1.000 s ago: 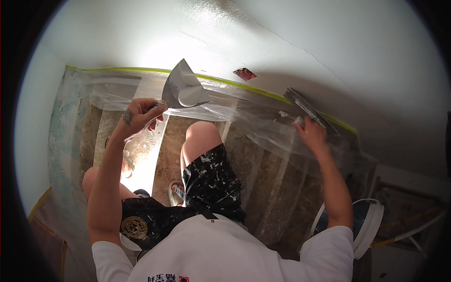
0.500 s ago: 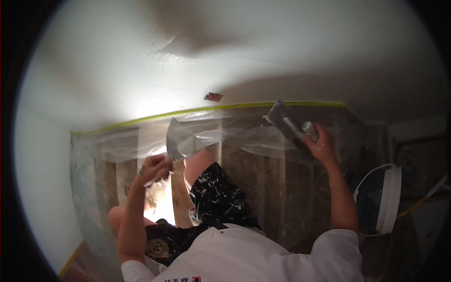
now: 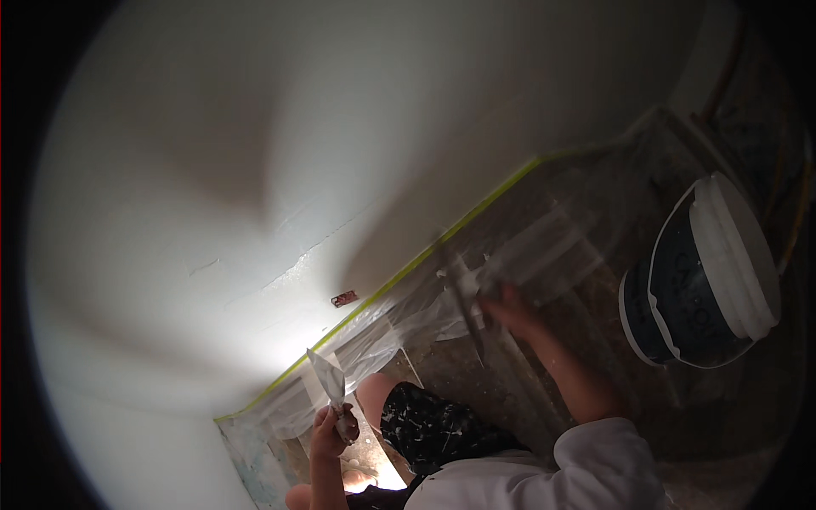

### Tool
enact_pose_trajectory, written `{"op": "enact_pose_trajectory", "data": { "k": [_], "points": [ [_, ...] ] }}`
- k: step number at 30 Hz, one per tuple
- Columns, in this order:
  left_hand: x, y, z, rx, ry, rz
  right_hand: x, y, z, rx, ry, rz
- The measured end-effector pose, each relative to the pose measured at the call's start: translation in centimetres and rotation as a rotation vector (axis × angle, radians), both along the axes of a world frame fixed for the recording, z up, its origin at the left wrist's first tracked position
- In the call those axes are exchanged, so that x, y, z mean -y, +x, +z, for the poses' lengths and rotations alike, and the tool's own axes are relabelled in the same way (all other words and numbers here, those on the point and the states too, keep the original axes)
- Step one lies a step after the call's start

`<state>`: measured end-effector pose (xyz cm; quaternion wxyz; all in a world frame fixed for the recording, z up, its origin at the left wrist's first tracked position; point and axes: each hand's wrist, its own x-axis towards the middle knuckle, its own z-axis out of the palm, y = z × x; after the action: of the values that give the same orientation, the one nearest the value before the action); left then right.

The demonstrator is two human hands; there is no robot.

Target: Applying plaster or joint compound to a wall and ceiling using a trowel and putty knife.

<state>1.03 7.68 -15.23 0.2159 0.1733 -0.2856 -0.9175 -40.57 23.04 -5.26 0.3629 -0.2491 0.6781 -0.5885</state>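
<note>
My left hand [image 3: 327, 433] is closed around the handle of a wide filling knife [image 3: 327, 378], whose blade points up toward the wall's lower edge. Out to the right, my right hand [image 3: 512, 313] grips a plastering trowel [image 3: 461, 297]. Its long blade shows nearly edge-on and is smeared by motion, and my fingers hide the handle. Both tools are held in front of the plastic sheeting, apart from each other. Above them is the pale wall [image 3: 195, 212], with a few fine lines and a small reddish recessed box [image 3: 344, 298] near its bottom.
Yellow-green tape [image 3: 484, 202] runs along the wall's lower edge, holding clear plastic sheeting [image 3: 544, 246]. A white bucket with a dark label and wire handle [image 3: 693, 289] stands at the right. Bright light [image 3: 387, 476] glares beside my knee [image 3: 378, 395]. Another wall [image 3: 161, 450] closes the left side.
The view has turned and swung right, bringing the bucket further in. The trowel has turned from showing its flat side to nearly edge-on. The filling knife's blade appears narrower and more upright.
</note>
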Motion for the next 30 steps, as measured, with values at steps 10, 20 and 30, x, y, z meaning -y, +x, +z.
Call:
{"op": "enact_pose_trajectory", "data": {
  "k": [10, 20, 30],
  "points": [
    [-1.2, 1.2, 1.4, 0.129, -0.011, 0.029, 6.9, -13.0, 7.6, 0.067, -0.519, -0.640],
    [-3.2, 3.3, 0.4, 0.183, 0.022, 0.096, 12.5, -4.4, -1.9, 0.126, -0.390, -0.651],
    [-3.6, 4.0, 1.8, 0.269, 0.068, 0.141, 14.0, 11.7, -11.8, 0.414, -0.148, -0.379]
  ]
}}
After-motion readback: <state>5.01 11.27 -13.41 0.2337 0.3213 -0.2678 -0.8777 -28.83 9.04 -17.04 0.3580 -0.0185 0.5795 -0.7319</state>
